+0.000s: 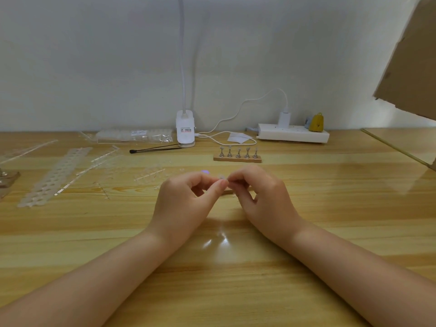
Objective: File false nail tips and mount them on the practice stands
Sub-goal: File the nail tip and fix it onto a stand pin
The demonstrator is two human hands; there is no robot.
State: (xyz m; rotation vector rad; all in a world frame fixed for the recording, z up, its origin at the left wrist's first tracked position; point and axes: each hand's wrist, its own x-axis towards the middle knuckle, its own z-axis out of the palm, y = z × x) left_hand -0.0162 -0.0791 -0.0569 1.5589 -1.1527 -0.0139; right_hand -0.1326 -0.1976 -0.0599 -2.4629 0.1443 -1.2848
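Observation:
My left hand point(186, 199) and my right hand point(262, 197) meet over the middle of the wooden table point(212, 291). Between their fingertips sits a small clear false nail tip point(221, 177), pinched from both sides. Something tan shows just under my right fingers point(227, 191); what it is cannot be told. Behind the hands a wooden base with several metal practice stands point(237, 155) stands upright, each stand topped by a clear tip. Clear plastic sprues with nail tips point(151, 174) lie to the left of my hands.
A long perforated white strip point(56, 177) and clear plastic frames lie at the left. A bagged box of tips point(136, 135), a clip lamp point(185, 128), black tweezers point(153, 149), a white power strip point(292, 135) and a cardboard box point(410, 67) line the back and right.

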